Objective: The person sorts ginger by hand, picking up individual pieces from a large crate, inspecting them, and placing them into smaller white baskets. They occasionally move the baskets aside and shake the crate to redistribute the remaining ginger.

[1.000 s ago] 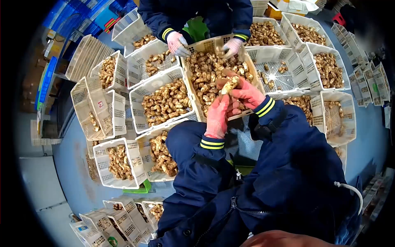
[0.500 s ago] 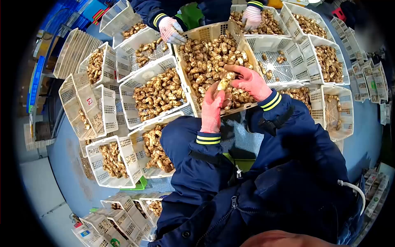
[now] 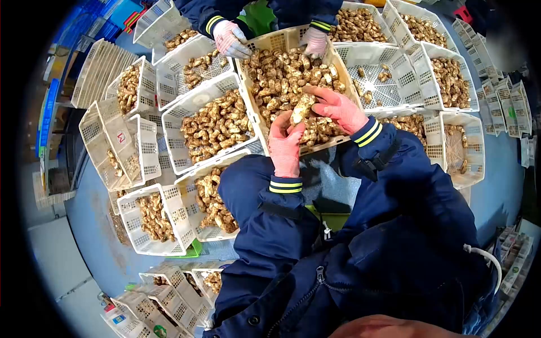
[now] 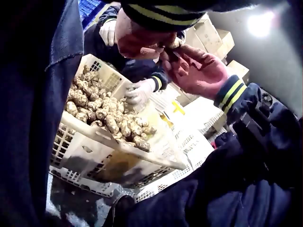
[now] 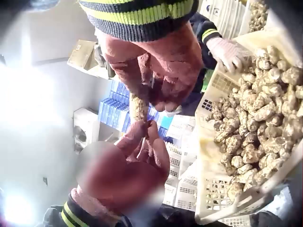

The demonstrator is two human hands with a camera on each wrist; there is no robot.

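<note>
In the head view a knobbly, pale yellow-brown tuber [image 3: 303, 109] is held between my two hands, above the near part of a cream crate [image 3: 251, 101] heaped with similar brown tubers [image 3: 282, 79]. My left hand [image 3: 285, 145], in a pink glove, pinches its lower end. At its upper end are the thumb and fingers of my right hand [image 3: 339, 110], gloved the same way. The right wrist view shows the tuber [image 5: 138, 108] joining the fingertips of both hands, and a thin pale sliver [image 5: 141, 149] beside the left fingers.
Opposite me, another person's pale-gloved hands [image 3: 231, 39] are at the cream crate's far side. White crates holding tubers surround it, including one at left [image 3: 169, 135] and one at right [image 3: 414, 84]. Stacked crates [image 3: 101, 73] stand farther left, on blue floor [image 3: 93, 219].
My hands keep hold of the tuber and have shifted slightly left in the head view. The other person's hand at right went to the neighbouring crate and came back to the middle one.
</note>
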